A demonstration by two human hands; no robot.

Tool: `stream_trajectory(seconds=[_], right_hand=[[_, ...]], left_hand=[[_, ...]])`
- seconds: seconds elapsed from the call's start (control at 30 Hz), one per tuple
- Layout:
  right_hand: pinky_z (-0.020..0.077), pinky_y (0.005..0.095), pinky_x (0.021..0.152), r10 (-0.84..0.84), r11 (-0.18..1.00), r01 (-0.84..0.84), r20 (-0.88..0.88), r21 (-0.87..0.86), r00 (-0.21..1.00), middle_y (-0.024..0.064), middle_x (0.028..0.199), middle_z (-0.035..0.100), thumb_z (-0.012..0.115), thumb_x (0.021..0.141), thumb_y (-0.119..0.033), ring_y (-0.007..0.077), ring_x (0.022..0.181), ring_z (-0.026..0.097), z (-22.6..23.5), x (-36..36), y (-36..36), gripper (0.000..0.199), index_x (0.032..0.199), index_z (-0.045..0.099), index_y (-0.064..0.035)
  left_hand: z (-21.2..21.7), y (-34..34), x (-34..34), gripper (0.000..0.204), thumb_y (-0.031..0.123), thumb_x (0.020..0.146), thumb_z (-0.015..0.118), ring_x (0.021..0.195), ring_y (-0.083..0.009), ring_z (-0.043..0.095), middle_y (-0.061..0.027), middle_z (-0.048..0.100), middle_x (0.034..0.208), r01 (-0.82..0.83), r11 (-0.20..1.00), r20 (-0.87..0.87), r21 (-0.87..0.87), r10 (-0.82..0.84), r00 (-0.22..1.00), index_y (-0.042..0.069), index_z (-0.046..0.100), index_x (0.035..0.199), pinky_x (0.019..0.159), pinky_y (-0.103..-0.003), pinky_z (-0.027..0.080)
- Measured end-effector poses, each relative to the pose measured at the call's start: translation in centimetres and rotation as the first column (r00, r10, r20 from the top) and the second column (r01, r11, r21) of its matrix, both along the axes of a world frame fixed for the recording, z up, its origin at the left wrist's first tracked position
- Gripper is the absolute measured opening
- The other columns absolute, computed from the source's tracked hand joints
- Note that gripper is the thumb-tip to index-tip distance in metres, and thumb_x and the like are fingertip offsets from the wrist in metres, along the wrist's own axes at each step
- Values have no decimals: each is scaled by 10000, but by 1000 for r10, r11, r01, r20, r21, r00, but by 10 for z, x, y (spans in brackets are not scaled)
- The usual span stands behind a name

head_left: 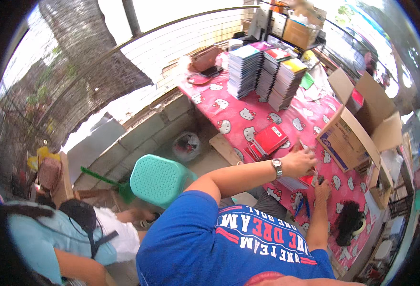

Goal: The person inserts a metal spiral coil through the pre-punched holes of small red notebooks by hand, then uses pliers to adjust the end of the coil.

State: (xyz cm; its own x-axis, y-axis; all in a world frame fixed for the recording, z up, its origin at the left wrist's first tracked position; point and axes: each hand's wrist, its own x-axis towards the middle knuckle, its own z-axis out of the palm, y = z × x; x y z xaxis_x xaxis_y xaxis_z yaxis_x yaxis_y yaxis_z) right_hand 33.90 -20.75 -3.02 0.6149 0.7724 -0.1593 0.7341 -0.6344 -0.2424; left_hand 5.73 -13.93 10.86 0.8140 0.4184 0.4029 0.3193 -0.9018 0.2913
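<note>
My left hand (pixel 299 162), with a silver wristwatch (pixel 277 168) on its wrist, is over the table with its fingers curled and slightly blurred. What they pinch, if anything, is too small to name. Closer to my body, my right hand (pixel 321 190) is closed around a small dark thing (pixel 320 180) whose kind I cannot tell. Between and below the hands lie notebooks with red covers (pixel 307 180), partly hidden by my left forearm. Beyond that forearm sits a small fanned pile of red notebooks (pixel 272 138). Blue pens (pixel 302 207) lie beside my right forearm.
Tall notebook stacks (pixel 286 83) stand at the far side of the pink patterned tablecloth (pixel 248 114). An open cardboard box (pixel 346 138) is on the right, a black furry item (pixel 348 221) nearer. At left are a teal stool (pixel 157 180) and another person (pixel 62 238).
</note>
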Motion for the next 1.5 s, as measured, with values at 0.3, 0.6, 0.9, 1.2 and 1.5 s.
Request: stream_trajectory(seconds=[0.3, 0.6, 0.9, 1.2, 1.5], right_hand=[[485, 397, 991, 789, 602, 98, -573, 792, -219, 158, 1353, 560, 679, 735, -177, 285, 1164, 598, 203, -61, -32, 509, 1219, 622, -34], [489, 432, 1010, 706, 704, -140, -707, 696, 36, 183, 1471, 429, 733, 659, -177, 331, 1210, 581, 203, -65, -38, 552, 1166, 619, 10], [558, 341, 874, 773, 613, 50, -586, 789, -243, 112, 1472, 428, 734, 660, -71, 226, 1154, 598, 202, -64, -33, 508, 1157, 630, -62], [460, 393, 1027, 689, 724, -90, -722, 684, 60, 186, 1395, 509, 726, 619, -157, 264, 1178, 604, 190, -61, -28, 549, 1143, 648, -12], [447, 337, 1013, 697, 706, -134, -716, 696, -47, 124, 1417, 506, 686, 647, -74, 207, 1156, 586, 203, -67, -10, 477, 1122, 665, -35]], left_hand=[[5, -2, 2, 437, 356, 785, 744, 1216, -313, 489, -99, 557, 1151, 8, 1000, 4, -12, -8, 1000, 156, 591, 1142, 1005, -668, 349], [6, -1, 5, 505, 486, 748, 749, 1173, -278, 506, -86, 576, 1107, 81, 997, 59, 1, -81, 995, 142, 619, 1093, 976, -588, 389], [9, -6, 5, 557, 520, 760, 745, 1156, -269, 519, -70, 583, 1119, 50, 996, 16, -70, -49, 999, 133, 594, 1131, 975, -569, 398], [18, -3, 4, 613, 468, 744, 767, 1169, -314, 547, -127, 603, 1156, 53, 995, 40, -85, -50, 998, 57, 577, 1158, 994, -505, 409], [14, 24, -6, 351, 107, 780, 719, 1088, -372, 541, -183, 575, 1093, 122, 953, 166, -277, -78, 983, 27, 579, 1092, 955, -454, 452]])
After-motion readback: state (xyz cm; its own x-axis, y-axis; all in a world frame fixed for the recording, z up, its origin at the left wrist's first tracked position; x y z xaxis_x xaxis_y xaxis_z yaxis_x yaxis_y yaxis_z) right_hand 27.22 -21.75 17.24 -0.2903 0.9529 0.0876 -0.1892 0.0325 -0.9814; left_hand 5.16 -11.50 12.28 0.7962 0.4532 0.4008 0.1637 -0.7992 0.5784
